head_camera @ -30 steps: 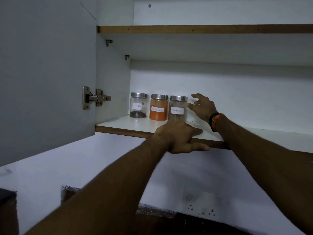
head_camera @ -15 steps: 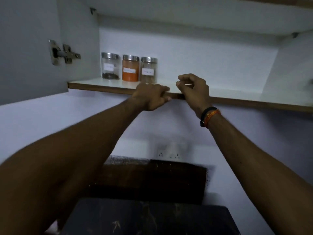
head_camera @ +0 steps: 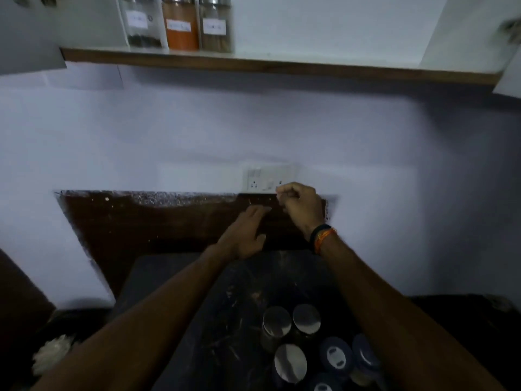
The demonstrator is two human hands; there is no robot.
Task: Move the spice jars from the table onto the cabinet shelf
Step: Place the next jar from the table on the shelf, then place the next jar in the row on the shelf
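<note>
Three labelled glass spice jars stand side by side on the cabinet shelf (head_camera: 282,64) at the top left: a dark-spice jar (head_camera: 142,22), an orange-powder jar (head_camera: 181,24) and a brown-spice jar (head_camera: 215,24). On the dark table (head_camera: 220,320) below, near its front right, stand three silver-lidded jars (head_camera: 277,325) and several blue-lidded jars (head_camera: 335,356). My left hand (head_camera: 245,235) hovers above the table's far edge, fingers loosely spread, holding nothing. My right hand (head_camera: 300,208), with a wristband, is curled in a loose fist beside it; nothing shows in it.
A wall socket plate (head_camera: 269,177) sits on the wall just behind my right hand. A dark brown panel (head_camera: 141,221) runs along the wall behind the table. An open cabinet door (head_camera: 25,35) hangs at top left. A pale crumpled object (head_camera: 52,354) lies at lower left.
Both hands have left the shelf edge and dropped down to table level. The view has tilted down, so the table and its jars have come into sight.
</note>
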